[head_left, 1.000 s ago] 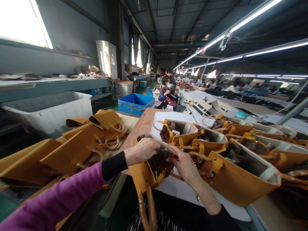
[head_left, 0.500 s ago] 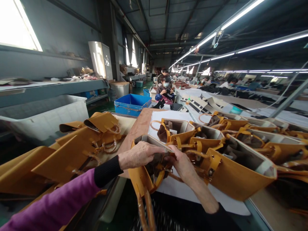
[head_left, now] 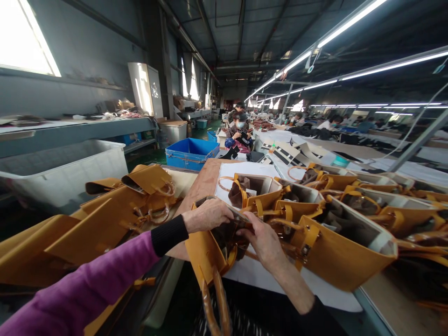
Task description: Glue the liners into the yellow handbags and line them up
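A mustard-yellow handbag point(head_left: 202, 254) stands tilted in front of me at the table's near edge, its dark lining showing and its plastic-wrapped handles point(head_left: 215, 298) hanging towards me. My left hand point(head_left: 210, 214) reaches over the bag's mouth, fingers closed on its upper rim. On the same rim, a little to the right, my right hand point(head_left: 262, 238) pinches the edge between thumb and fingers. The fingertips of both hands are close together there. Just right of my right hand sits another yellow handbag point(head_left: 343, 254) with a pale inner edge.
Several open yellow handbags point(head_left: 301, 210) crowd the table on the right. More yellow bag pieces point(head_left: 94, 228) with handles are heaped at left. Beyond them stand a white bin point(head_left: 70, 163) and a blue crate point(head_left: 191, 154). A co-worker point(head_left: 240, 135) sits farther back.
My left hand has drawn slightly down along the bag's rim, its pointing finger now curled in. My right hand stays on the rim, and the bag has barely shifted.
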Tool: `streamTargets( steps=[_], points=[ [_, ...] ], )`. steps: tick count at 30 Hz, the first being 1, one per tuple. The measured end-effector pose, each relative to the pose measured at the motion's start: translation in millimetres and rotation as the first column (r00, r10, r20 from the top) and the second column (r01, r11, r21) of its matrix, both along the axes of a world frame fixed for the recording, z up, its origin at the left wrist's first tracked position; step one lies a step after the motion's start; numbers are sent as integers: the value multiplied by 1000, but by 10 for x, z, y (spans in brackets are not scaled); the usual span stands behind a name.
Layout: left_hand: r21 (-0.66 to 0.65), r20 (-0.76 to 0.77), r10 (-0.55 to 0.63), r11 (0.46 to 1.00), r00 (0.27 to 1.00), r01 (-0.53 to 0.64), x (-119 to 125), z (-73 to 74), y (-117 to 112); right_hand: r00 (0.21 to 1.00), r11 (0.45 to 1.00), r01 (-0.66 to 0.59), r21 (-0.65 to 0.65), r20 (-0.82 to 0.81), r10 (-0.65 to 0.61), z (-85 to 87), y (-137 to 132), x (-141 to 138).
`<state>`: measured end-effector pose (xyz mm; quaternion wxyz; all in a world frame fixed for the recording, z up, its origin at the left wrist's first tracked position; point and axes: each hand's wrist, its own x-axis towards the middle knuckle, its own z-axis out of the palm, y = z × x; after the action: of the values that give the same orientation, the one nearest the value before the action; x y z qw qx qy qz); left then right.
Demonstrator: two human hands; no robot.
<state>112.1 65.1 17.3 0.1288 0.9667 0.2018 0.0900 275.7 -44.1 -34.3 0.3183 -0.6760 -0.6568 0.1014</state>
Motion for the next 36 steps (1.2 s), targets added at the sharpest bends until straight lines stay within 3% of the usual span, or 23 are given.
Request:
streamTargets(
  steps=[4, 7, 10, 15, 17, 20, 24, 36],
  points=[
    [90, -42, 191, 978, 981, -186, 46, 13, -11, 971, 984, 21, 176, 230, -62, -55, -4, -14],
    [164, -32, 304, 941, 952, -295, 42, -4, -31, 960, 966, 15, 257, 266, -85, -111, 11, -2],
    [225, 36, 293, 929, 955, -293, 29, -52, -13, 967, 960, 18, 280, 239, -89, -145, 48, 11],
    [273, 141, 229, 926, 963, -260, 31, -130, 50, 928, 953, 21, 303, 348, -131, -128, 131, -10],
    [233, 151, 225, 938, 963, -256, 37, -139, 70, 950, 956, 16, 294, 294, -107, -110, 160, -24],
    [138, 118, 278, 946, 953, -293, 33, -127, 92, 999, 959, -1, 285, 40, -11, -91, 204, -23],
    [27, 147, 302, 951, 942, -309, 7, -86, 103, 979, 955, -28, 296, -184, 86, -82, 255, 18],
    [-85, 234, 391, 920, 890, -382, 22, -122, 129, 966, 953, -57, 296, -224, 127, -51, 291, 40]
  ],
)
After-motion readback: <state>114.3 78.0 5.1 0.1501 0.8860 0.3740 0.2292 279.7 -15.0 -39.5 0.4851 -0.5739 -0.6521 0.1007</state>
